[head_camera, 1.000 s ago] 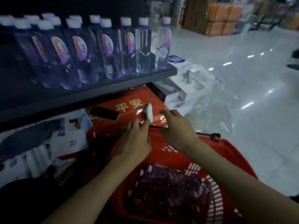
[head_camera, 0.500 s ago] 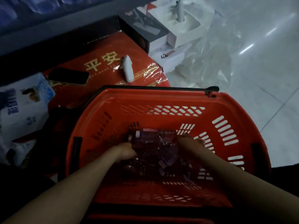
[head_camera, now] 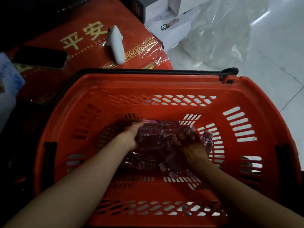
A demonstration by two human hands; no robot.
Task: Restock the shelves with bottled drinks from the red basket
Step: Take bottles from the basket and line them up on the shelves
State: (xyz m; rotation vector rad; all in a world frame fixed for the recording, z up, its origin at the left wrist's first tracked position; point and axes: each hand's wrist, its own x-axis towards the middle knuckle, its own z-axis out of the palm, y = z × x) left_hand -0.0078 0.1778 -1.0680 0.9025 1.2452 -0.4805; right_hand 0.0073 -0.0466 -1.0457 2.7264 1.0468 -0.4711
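Note:
A red plastic basket (head_camera: 164, 84) with slotted walls fills the lower view. At its bottom lies crumpled clear plastic wrap with purple labels (head_camera: 158, 145). No whole bottle can be made out in the dim heap. My left hand (head_camera: 130, 137) grips the left side of the wrap. My right hand (head_camera: 192, 145) clutches its right side, fingers curled into the plastic. The shelf with bottles is out of view.
A red carton with gold characters (head_camera: 88, 46) lies behind the basket, with a small white tool (head_camera: 116, 45) and a black phone (head_camera: 39, 56) on it. White boxes (head_camera: 171, 25) and loose clear plastic film (head_camera: 222, 38) lie on the pale tiled floor at right.
The view dropped from the bottle shelf to the basket. Both hands left the white tool on the carton, went into the basket and closed on the plastic wrap.

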